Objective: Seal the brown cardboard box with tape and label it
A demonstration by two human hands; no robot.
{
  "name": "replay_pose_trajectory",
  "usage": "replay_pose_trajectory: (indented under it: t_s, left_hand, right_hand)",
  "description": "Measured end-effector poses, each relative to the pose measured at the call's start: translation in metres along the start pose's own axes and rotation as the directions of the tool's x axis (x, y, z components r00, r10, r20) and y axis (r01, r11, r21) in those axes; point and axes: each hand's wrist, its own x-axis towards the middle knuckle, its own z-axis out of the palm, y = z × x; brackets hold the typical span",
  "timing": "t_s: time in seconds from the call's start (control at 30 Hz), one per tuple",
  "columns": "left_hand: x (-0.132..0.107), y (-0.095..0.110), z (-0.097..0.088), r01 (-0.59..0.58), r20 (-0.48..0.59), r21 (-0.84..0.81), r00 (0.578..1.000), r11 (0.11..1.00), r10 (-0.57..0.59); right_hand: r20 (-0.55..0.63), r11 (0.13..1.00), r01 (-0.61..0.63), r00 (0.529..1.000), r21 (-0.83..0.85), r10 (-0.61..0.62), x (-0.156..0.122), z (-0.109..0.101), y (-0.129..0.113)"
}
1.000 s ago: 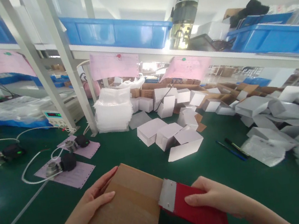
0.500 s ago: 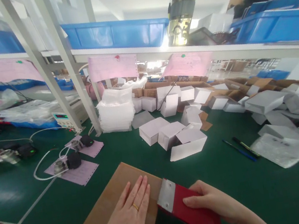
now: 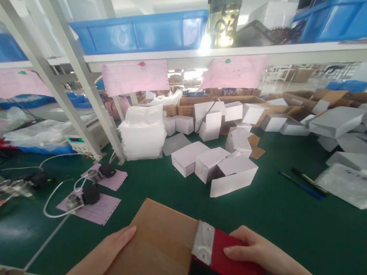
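A brown cardboard box (image 3: 154, 255) lies at the bottom centre, slanted. My left hand (image 3: 113, 247) is along the box's left edge, gripping its side, with most of the fingers out of sight behind the edge. My right hand (image 3: 247, 253) is closed around a red tape dispenser (image 3: 228, 247). The dispenser's metal plate rests against the box's right edge. The tape itself is hard to make out.
Several white cartons (image 3: 190, 155) lie on the green table (image 3: 164, 187) beyond the box. Two pens (image 3: 300, 186) and a clear plastic bag (image 3: 353, 182) are at right. A stack of white pouches (image 3: 143, 135) stands by the shelf post. Valve-like fittings (image 3: 90, 194) lie on pink papers.
My left hand has moved from lying flat on top of the box to its left edge. My right hand keeps the tape dispenser at the box's right edge. The view has shifted slightly.
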Motion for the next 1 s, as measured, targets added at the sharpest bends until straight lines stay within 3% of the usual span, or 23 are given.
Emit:
replay_pose_trajectory:
  t_s: [0.2, 0.37, 0.47, 0.57, 0.73, 0.83, 0.93, 1.0]
  left_hand:
    - [0.001, -0.006, 0.007, 0.086, -0.063, 0.110, 0.995, 0.990, -0.079]
    - [0.005, -0.022, 0.010, 0.085, -0.058, 0.029, 0.995, 0.996, -0.083]
    - [0.006, -0.020, 0.012, 0.071, 0.025, 0.014, 0.997, 0.997, -0.071]
    - [0.003, -0.006, 0.013, 0.064, 0.092, -0.014, 0.994, 0.998, -0.063]
    - [-0.002, 0.012, 0.011, 0.073, 0.138, -0.081, 0.988, 0.994, -0.061]
    - [0.001, 0.006, 0.016, 0.136, 0.221, -0.250, 0.972, 0.959, -0.080]
    - [0.006, -0.007, 0.025, 0.209, 0.285, -0.453, 0.955, 0.867, -0.082]
    - [0.009, -0.014, 0.030, 0.167, 0.222, -0.480, 0.973, 0.861, -0.064]
  right_hand:
    - [-0.184, 0.991, -0.010, 0.982, 0.134, 0.035, 0.010, -0.002, -0.005]
    - [-0.146, 0.995, -0.028, 0.988, 0.093, 0.042, 0.025, -0.014, -0.020]
    - [-0.018, 1.000, -0.009, 1.000, 0.011, 0.010, 0.025, -0.024, -0.020]
    - [0.047, 0.997, -0.030, 0.998, -0.074, 0.033, 0.016, -0.028, -0.021]
    - [-0.012, 0.980, -0.061, 0.998, -0.189, 0.060, -0.008, -0.034, -0.020]
    - [-0.132, 0.968, -0.139, 0.985, -0.209, 0.113, -0.036, -0.053, -0.006]
    - [-0.294, 0.964, -0.228, 0.939, -0.140, 0.179, -0.064, -0.067, 0.011]
    - [-0.336, 0.947, -0.279, 0.918, -0.162, 0.213, -0.069, -0.061, 0.014]
